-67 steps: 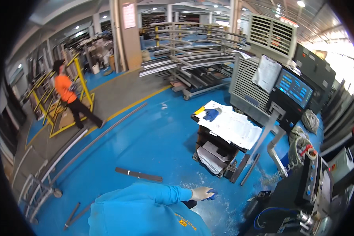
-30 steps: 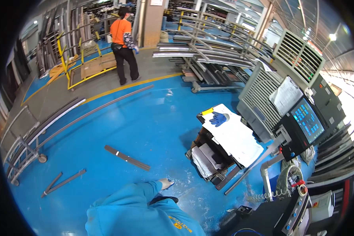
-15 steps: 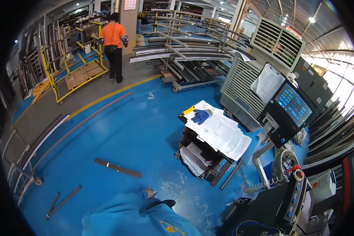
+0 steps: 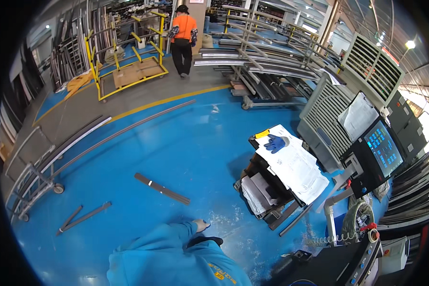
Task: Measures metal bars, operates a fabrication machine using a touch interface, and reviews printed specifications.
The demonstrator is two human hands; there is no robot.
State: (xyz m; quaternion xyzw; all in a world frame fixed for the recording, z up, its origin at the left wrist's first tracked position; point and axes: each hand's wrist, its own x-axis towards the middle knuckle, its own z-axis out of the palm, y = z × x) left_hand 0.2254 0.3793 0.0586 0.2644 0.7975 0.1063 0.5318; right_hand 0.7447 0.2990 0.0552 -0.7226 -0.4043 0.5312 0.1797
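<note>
My left hand (image 4: pixel 201 225) shows small at the end of a bent blue sleeve (image 4: pixel 169 236), in front of my body and over the blue floor. No object shows in it, and its fingers are too small to read. My right hand is out of sight. Ahead of my left hand, dark flat strips (image 4: pixel 162 188) with a pale band around them lie on the floor. To the right stands a black cart (image 4: pixel 267 190) topped with white papers (image 4: pixel 298 167) and a blue glove (image 4: pixel 275 143).
A machine with a lit screen (image 4: pixel 383 148) and a control panel (image 4: pixel 364 262) stands right. Long profiles rest on a wheeled rack (image 4: pixel 33 183) at left. A person in orange (image 4: pixel 183 33) is near a yellow frame cart (image 4: pixel 128 81). Loaded racks (image 4: pixel 257 66) stand behind.
The view has swung left, so the floor, cart and machine sit farther right in the picture. My left arm stays bent in front of me. The person in orange has taken a step.
</note>
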